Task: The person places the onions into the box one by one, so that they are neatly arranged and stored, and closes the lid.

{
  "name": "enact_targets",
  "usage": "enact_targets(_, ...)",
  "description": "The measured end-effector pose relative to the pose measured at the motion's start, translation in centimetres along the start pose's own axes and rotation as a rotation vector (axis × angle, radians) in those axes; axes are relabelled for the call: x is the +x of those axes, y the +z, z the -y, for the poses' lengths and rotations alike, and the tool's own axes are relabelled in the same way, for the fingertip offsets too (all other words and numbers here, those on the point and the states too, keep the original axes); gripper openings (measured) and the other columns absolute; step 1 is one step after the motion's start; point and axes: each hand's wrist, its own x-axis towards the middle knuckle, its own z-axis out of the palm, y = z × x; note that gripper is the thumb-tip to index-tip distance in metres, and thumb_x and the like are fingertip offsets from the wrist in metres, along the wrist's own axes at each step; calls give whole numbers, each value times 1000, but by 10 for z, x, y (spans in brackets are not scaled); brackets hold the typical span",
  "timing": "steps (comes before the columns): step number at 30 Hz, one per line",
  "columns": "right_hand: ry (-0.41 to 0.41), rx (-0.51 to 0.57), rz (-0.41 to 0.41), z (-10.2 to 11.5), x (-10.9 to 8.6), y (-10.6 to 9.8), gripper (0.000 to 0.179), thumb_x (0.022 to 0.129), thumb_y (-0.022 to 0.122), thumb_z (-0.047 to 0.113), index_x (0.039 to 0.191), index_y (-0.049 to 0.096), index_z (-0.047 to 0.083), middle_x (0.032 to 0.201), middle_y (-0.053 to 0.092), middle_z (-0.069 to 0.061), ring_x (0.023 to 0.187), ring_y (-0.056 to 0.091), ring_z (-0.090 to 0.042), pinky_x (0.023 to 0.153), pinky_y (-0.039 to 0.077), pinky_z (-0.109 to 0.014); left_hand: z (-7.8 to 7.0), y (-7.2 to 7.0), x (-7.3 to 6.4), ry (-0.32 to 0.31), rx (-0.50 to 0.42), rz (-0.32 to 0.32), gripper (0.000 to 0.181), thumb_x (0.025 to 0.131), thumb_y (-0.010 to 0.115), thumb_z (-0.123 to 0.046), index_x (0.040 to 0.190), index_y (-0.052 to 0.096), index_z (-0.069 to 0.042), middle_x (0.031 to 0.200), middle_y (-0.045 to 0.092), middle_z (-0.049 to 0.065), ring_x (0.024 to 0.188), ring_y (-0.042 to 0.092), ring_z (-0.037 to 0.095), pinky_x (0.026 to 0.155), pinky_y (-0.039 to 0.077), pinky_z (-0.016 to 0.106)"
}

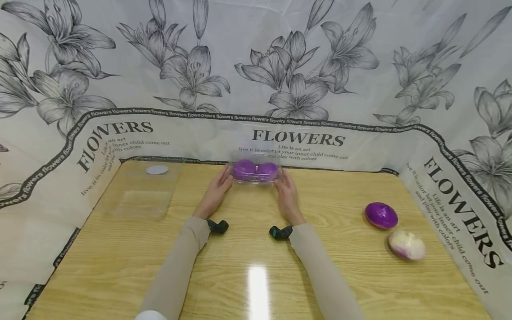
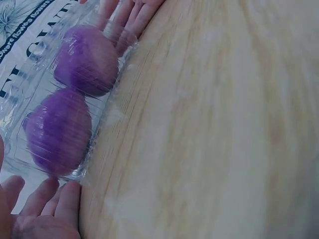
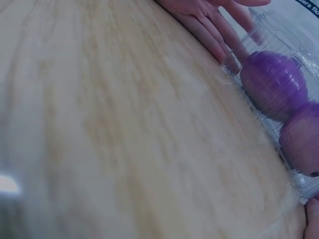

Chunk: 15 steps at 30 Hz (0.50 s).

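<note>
My left hand (image 1: 216, 191) and right hand (image 1: 287, 195) hold opposite ends of a clear plastic box (image 1: 256, 181) at the table's back edge. Through its plastic show two purple, turnip-like vegetables (image 1: 244, 169), side by side. In the left wrist view, my left fingers (image 2: 45, 204) meet one end of the box, and the other hand is at its far end. In the right wrist view, fingertips of my right hand (image 3: 214, 30) overlap the box's corner beside one purple vegetable (image 3: 274, 84).
On the right of the wooden table (image 1: 344, 266) lie a shiny purple vegetable (image 1: 381, 215) and a white-and-purple one (image 1: 406, 246). Another clear plastic box (image 1: 140, 204) with a white oval label (image 1: 157, 170) stands at the left. Flower-printed cloth (image 1: 208, 138) rises behind the table.
</note>
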Motion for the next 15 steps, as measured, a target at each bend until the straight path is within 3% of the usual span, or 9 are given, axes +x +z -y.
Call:
enact_targets(7,-2,-67,-28,-2,-2,1,61,101,46,1,155,19,-1,159,28,-20,145,30,-30,120,26,-34,-2,0,-2,5,-5,-13,66,105,48,-34,160,17,-16,162,27,2,146,30,19,117,31,32)
enact_targets(11,-25,-119,-101,-4,-6,1,69,101,53,12,157,14,4,158,31,-16,144,33,-26,119,28,-34,1,2,-5,27,-17,-62,66,105,50,-33,159,20,-12,159,33,7,144,35,23,116,33,35)
enact_targets(15,-57,-87,-167,-6,-15,2,69,101,56,18,156,16,7,156,34,-12,143,33,-25,119,28,-40,4,6,-9,39,4,-109,66,104,51,-38,158,24,-10,157,37,10,142,38,25,117,32,36)
